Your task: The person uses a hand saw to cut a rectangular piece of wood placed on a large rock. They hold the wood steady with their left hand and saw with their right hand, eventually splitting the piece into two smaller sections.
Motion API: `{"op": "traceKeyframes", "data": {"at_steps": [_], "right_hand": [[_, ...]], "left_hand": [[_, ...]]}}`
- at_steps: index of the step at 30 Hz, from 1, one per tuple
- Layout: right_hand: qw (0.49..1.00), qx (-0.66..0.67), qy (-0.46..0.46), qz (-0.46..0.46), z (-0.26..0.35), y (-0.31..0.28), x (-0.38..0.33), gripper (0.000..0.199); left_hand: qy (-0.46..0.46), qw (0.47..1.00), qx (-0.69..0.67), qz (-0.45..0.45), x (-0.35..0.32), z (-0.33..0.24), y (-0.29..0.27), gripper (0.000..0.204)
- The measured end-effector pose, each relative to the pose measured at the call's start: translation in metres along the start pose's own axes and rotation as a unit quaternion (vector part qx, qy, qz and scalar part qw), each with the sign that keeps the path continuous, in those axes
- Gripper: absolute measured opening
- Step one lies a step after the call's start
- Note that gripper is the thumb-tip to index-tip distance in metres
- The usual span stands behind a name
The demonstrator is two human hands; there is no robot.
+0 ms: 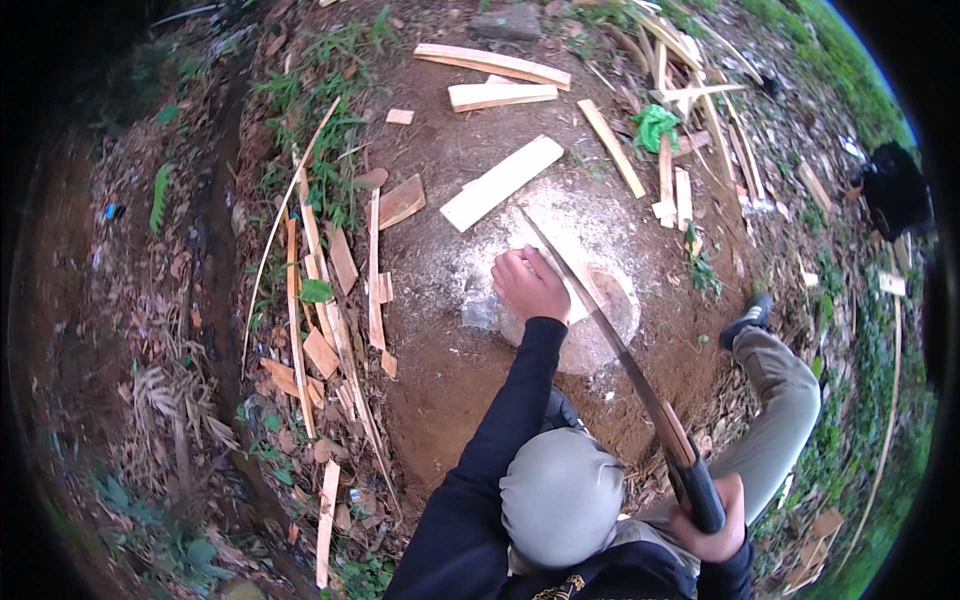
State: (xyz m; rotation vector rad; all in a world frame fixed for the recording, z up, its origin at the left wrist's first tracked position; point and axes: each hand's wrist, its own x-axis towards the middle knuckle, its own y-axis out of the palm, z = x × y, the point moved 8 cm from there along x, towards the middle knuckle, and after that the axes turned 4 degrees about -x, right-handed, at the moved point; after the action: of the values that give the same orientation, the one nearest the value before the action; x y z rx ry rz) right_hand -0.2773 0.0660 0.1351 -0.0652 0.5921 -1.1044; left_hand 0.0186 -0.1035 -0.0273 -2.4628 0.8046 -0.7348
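Note:
My left hand (532, 284) is closed over a pale piece of wood (580, 304) on a round chopping block (610, 335); the fingers partly hide the piece. My right hand (718, 522) grips the black handle of a long machete (625, 360), low and to the right. Its narrow dark blade slants up and leftward, with the tip beyond my left hand, and crosses in front of the block in this view. I cannot tell whether the blade touches the wood. White chips and dust (450, 262) lie around the block.
A pale board (502, 182) lies just beyond the block. More planks (492, 66) lie at the far side, and a wood pile with a green plastic bag (655, 128) is at far right. Strips and offcuts (320, 352) line the left. My bent knee (560, 490) is close below.

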Motion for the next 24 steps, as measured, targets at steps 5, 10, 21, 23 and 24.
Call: {"op": "traceKeyframes", "data": {"at_steps": [5,10,21,23,24], "right_hand": [[0.993,-0.013,-0.103,-0.057,0.009,0.032,0.120,0.028],[0.996,-0.061,-0.004,0.064,0.005,0.010,0.037,0.022],[0.997,-0.034,-0.068,0.029,0.005,0.024,0.084,0.026],[0.998,-0.017,-0.004,0.060,0.000,-0.004,0.019,0.020],[0.999,0.018,-0.018,0.040,-0.005,-0.015,-0.001,0.020]], "left_hand": [[0.022,1.000,0.012,-0.004,-0.005,-0.009,0.008,0.031],[0.012,1.000,0.010,-0.004,0.000,0.007,-0.002,0.029],[0.011,1.000,0.015,-0.007,0.008,-0.002,0.001,0.029],[0.009,1.000,0.011,-0.003,0.001,0.005,-0.006,0.028],[0.006,1.000,0.010,-0.005,0.003,0.001,-0.004,0.028]]}}
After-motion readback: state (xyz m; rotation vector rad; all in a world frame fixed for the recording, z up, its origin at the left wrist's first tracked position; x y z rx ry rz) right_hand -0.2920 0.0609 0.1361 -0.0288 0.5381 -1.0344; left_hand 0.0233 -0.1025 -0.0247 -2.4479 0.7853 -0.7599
